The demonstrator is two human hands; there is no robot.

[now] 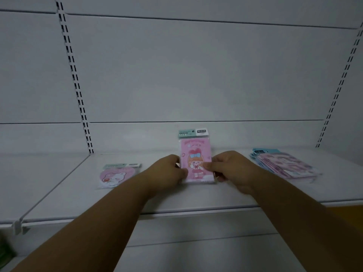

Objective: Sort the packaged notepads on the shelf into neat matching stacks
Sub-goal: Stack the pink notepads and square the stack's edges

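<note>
A pink packaged notepad (196,154) with a cartoon girl and a green header card stands in the middle of the white shelf (176,199). My left hand (167,171) grips its left edge and my right hand (231,169) grips its right edge, thumb on the front. Whether more packs lie under it I cannot tell. To the left lies a heart-shaped pink notepad (115,175) with a white bear. At the right sits an untidy stack of pink and purple notepads (284,163) with blue headers.
The shelf's back panel (196,75) is plain white, with slotted uprights at left (76,85) and right (337,91). A shelf bracket (19,226) sticks out at the front left corner. A lower shelf shows beneath my arms.
</note>
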